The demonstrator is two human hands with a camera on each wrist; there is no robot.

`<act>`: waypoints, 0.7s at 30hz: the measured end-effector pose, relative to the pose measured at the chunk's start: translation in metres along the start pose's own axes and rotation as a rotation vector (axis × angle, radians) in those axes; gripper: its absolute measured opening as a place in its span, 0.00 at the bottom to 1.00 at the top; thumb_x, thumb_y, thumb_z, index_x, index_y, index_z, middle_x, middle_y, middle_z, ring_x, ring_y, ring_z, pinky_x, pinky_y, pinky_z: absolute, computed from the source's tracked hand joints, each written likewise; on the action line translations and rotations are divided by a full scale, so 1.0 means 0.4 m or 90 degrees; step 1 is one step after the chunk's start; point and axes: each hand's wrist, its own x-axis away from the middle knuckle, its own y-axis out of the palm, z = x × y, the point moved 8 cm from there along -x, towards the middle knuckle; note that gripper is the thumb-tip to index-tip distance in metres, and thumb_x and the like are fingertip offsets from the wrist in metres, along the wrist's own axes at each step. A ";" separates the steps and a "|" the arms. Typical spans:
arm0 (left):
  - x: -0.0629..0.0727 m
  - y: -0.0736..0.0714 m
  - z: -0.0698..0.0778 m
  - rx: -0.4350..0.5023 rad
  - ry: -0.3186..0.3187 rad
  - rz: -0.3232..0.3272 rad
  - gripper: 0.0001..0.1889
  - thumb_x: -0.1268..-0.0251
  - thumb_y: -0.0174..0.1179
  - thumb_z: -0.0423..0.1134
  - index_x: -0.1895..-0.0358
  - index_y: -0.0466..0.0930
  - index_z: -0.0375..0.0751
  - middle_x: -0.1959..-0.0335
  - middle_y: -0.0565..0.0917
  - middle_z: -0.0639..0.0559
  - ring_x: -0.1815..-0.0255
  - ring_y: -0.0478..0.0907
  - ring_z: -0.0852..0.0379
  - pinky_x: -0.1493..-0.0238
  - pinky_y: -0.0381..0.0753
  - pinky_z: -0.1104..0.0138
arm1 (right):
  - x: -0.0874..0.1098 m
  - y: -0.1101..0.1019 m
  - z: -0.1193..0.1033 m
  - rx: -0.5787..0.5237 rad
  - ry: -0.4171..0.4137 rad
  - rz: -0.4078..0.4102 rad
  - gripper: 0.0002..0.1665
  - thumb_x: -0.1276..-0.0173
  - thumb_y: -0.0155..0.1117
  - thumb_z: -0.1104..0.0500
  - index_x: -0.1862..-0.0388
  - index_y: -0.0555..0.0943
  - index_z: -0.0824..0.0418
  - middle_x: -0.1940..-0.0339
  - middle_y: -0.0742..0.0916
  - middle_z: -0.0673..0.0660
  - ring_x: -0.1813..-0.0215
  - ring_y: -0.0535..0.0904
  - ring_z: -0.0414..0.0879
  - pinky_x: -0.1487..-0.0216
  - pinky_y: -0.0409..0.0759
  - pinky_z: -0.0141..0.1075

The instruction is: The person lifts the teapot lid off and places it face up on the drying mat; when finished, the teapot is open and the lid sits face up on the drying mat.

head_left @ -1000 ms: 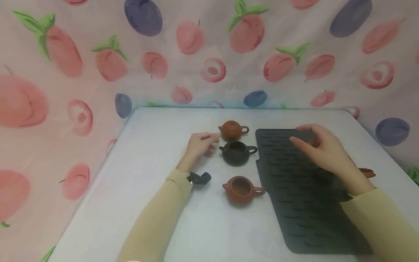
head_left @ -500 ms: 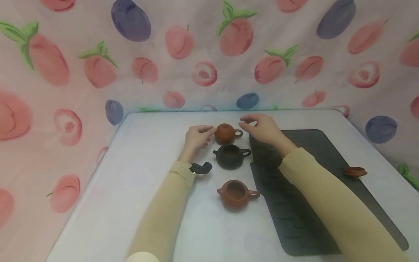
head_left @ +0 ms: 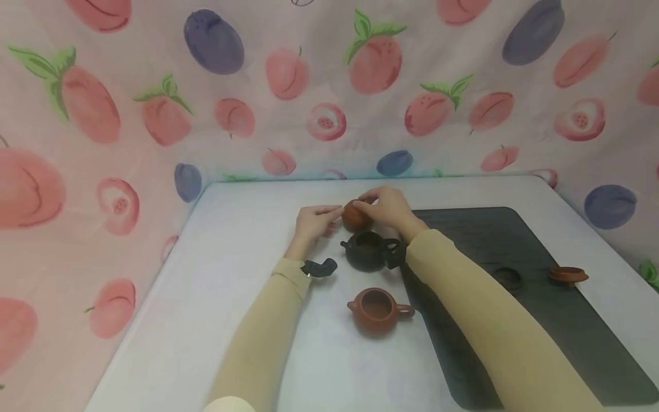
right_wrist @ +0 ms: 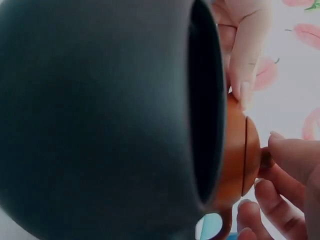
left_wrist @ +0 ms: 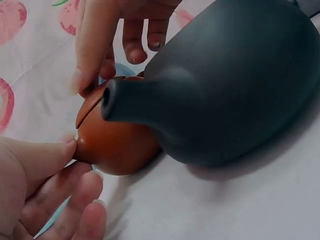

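Note:
At the back of the table stands a small orange-brown clay teapot [head_left: 353,218] with its lid on. My left hand [head_left: 311,223] pinches its spout between thumb and forefinger, as the left wrist view shows. From the right, my right hand [head_left: 389,208] holds the knob of the lid [right_wrist: 252,160] with thumb and fingertips. The lid lies against the pot's rim with a thin seam between them. Just in front is a black teapot [head_left: 364,262], lidless, which covers part of the orange-brown pot in both wrist views. Nearer still stands a lidless reddish-brown teapot [head_left: 374,325].
A dark ridged mat [head_left: 479,226] lies on the right of the white table [head_left: 206,286], partly under my right sleeve. On it are a black lid [head_left: 508,278] and, at its right edge, a reddish-brown lid [head_left: 568,274]. A fruit-print cloth [head_left: 309,74] hangs behind.
My right hand has swung left from over the mat to the orange-brown teapot and taken hold of its lid knob. My left hand has stayed by the spout.

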 end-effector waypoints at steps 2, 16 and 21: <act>0.000 0.001 -0.005 0.015 -0.013 -0.002 0.15 0.35 0.73 0.48 0.50 0.91 0.45 0.62 0.90 0.49 0.69 0.87 0.54 0.68 0.86 0.65 | 0.000 0.000 0.001 -0.001 0.010 0.006 0.23 0.28 0.68 0.42 0.45 0.89 0.56 0.54 0.89 0.56 0.43 0.80 0.55 0.41 0.77 0.51; 0.000 0.007 -0.011 0.055 -0.033 0.005 0.13 0.34 0.73 0.45 0.51 0.91 0.44 0.53 0.90 0.50 0.64 0.87 0.58 0.58 0.85 0.67 | 0.001 -0.005 -0.002 0.046 0.072 0.020 0.23 0.29 0.68 0.41 0.48 0.90 0.55 0.54 0.91 0.54 0.44 0.81 0.54 0.43 0.79 0.50; 0.001 0.003 -0.015 0.046 -0.022 0.017 0.13 0.35 0.73 0.46 0.52 0.92 0.45 0.54 0.90 0.52 0.64 0.87 0.59 0.58 0.84 0.69 | 0.002 0.002 -0.001 0.045 0.077 0.023 0.23 0.29 0.68 0.41 0.47 0.90 0.56 0.54 0.90 0.54 0.45 0.81 0.54 0.44 0.79 0.50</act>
